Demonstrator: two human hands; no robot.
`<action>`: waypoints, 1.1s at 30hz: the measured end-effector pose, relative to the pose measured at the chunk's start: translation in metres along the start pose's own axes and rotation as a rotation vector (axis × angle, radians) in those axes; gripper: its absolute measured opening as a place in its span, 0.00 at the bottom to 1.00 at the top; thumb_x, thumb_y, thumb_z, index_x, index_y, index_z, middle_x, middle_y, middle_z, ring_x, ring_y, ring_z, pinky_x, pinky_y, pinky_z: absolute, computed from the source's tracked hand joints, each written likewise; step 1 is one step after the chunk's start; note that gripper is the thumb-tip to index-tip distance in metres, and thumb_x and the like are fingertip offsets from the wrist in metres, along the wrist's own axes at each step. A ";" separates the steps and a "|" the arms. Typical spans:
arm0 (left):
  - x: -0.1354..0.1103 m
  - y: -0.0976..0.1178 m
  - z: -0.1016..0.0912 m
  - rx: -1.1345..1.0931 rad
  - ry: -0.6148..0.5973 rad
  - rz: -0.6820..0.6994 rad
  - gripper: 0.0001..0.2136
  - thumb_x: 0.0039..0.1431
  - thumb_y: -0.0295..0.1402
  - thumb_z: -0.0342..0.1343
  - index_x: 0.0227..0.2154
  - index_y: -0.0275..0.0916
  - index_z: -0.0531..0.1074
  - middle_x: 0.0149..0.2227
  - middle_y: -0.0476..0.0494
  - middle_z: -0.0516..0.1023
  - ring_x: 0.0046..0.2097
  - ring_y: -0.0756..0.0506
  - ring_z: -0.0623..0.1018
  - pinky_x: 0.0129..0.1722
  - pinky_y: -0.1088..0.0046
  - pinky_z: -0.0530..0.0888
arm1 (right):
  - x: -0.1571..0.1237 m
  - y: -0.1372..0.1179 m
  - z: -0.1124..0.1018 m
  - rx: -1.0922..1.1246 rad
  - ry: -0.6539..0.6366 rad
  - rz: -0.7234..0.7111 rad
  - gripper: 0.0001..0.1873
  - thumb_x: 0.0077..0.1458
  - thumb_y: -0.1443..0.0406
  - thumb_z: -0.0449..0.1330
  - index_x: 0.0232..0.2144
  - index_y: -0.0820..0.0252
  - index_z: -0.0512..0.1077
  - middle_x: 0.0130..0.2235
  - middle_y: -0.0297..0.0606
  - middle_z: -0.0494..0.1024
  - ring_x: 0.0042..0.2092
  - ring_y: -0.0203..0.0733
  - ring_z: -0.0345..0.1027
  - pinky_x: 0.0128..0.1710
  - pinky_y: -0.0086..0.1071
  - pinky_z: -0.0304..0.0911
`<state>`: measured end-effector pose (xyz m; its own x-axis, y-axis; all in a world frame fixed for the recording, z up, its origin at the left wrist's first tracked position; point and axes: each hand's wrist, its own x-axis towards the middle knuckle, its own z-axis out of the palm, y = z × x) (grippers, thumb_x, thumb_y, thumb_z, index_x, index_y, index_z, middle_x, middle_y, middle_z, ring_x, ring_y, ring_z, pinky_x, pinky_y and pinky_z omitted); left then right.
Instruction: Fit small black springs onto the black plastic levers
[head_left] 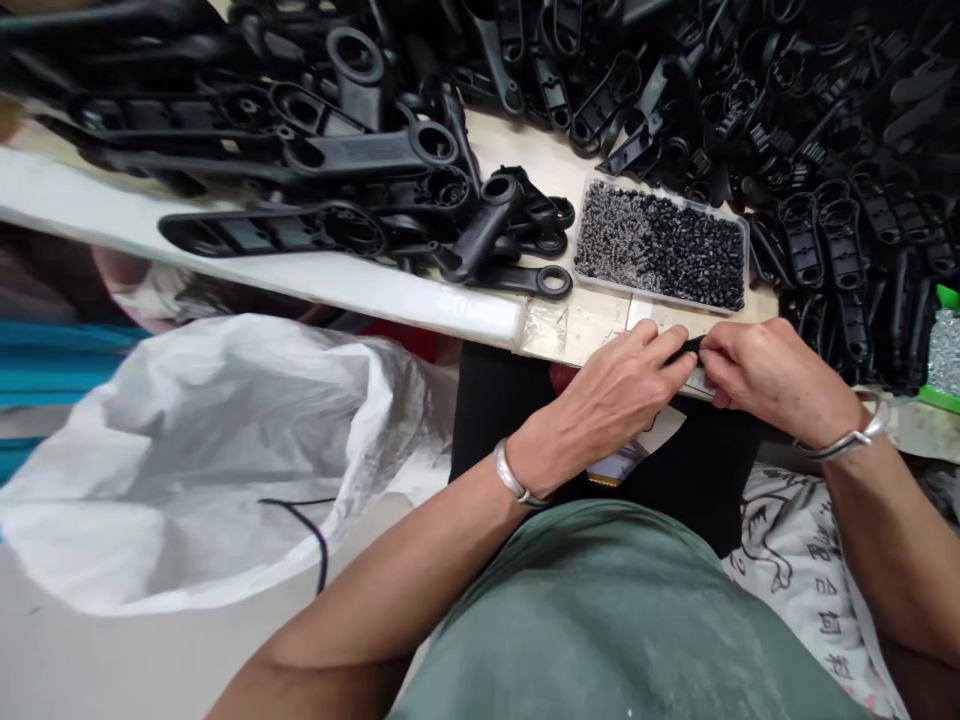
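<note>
At the table's front edge, my left hand point(626, 385) and my right hand point(765, 375) come together on one small black plastic part point(685, 349). Fingers of both hands are closed round it, so most of it is hidden and its exact kind does not show. Just beyond the hands stands a clear plastic box point(664, 300) of tiny pieces, greyish ones point(611, 235) at the left and black ones point(697, 250) at the right. Left of the box lie black plastic arms with ring-shaped ends point(491, 220).
Black plastic parts point(840, 240) are heaped along the back and right of the table. A large open white sack point(225, 430) stands at lower left. At the right edge is a green-rimmed container point(946, 350) of small silvery pieces. A printed white sack point(817, 580) lies at lower right.
</note>
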<state>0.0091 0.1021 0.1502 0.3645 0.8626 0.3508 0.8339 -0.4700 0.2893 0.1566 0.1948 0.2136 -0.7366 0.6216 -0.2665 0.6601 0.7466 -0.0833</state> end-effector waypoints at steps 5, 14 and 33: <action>0.000 0.000 0.001 0.011 0.001 -0.012 0.08 0.67 0.24 0.46 0.43 0.31 0.70 0.45 0.35 0.71 0.41 0.42 0.68 0.41 0.66 0.70 | -0.004 -0.014 0.004 -0.243 0.031 -0.005 0.08 0.52 0.77 0.55 0.28 0.65 0.72 0.23 0.44 0.74 0.25 0.46 0.68 0.25 0.34 0.53; 0.002 0.001 -0.003 0.047 -0.051 -0.003 0.07 0.66 0.24 0.46 0.40 0.32 0.70 0.43 0.37 0.71 0.40 0.42 0.68 0.37 0.67 0.71 | -0.006 -0.015 0.008 0.099 0.083 0.135 0.09 0.54 0.73 0.57 0.24 0.62 0.73 0.20 0.40 0.74 0.26 0.44 0.71 0.31 0.34 0.64; -0.006 0.014 0.013 -0.138 0.256 -0.072 0.16 0.67 0.22 0.40 0.52 0.37 0.68 0.50 0.38 0.71 0.45 0.45 0.72 0.46 0.67 0.75 | -0.039 -0.009 0.057 1.836 0.489 0.363 0.23 0.45 0.63 0.74 0.44 0.59 0.75 0.40 0.37 0.82 0.39 0.42 0.79 0.44 0.36 0.77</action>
<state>0.0237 0.0929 0.1401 0.1757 0.8276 0.5331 0.7832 -0.4456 0.4336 0.1872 0.1502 0.1703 -0.3065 0.9106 -0.2773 -0.1479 -0.3334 -0.9311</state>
